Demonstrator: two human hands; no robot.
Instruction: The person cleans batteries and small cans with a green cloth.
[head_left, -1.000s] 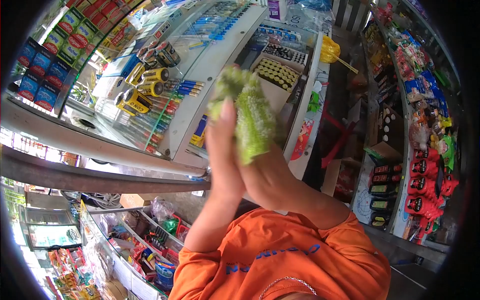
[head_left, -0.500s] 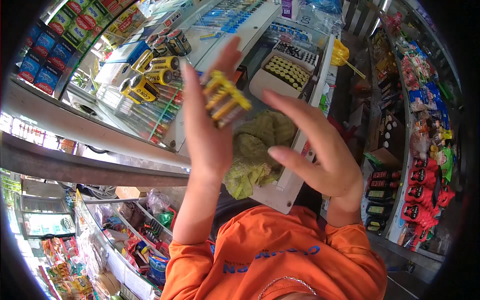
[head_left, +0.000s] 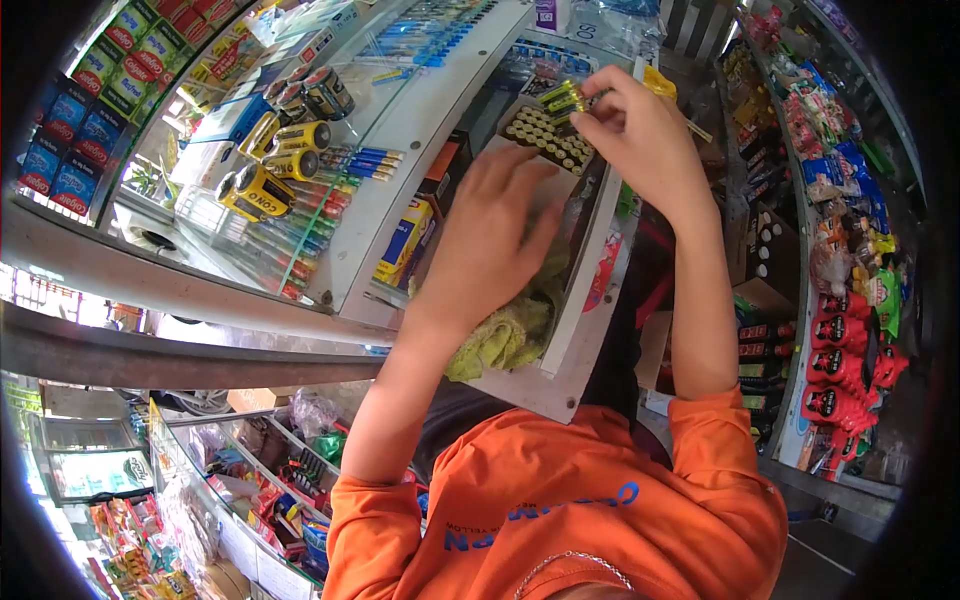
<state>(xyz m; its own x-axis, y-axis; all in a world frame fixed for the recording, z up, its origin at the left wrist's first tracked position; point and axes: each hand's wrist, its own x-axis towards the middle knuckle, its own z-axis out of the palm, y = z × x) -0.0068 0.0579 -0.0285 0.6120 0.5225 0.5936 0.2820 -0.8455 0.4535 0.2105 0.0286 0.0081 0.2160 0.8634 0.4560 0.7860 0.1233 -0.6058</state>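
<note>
Orange shirt (head_left: 560, 500) is closest to the camera, both arms reaching out from it over the counter. Just past that, a fuzzy yellow-green cloth (head_left: 495, 340) is bunched on the white ledge, partly under the left hand (head_left: 495, 235). That hand lies flat with the fingers spread, gripping nothing, just pressing on the cloth and the near flap of the battery box (head_left: 548, 137).

Further out, the right hand (head_left: 640, 135) pinches a small battery pack (head_left: 562, 97) in its fingertips, right over the far end of the box, touching or nearly touching the rows of cells standing in it.

Risk as I see it: it's only a fingertip pinch, so the pack could slip and knock the upright cells over. The box also sits near the ledge's edge, so a shove from the flat hand could tip it.

Beyond is the glass case (head_left: 330, 130) with big yellow batteries (head_left: 275, 160) on top, and red bottles (head_left: 845, 365) on the right-hand shelves.
</note>
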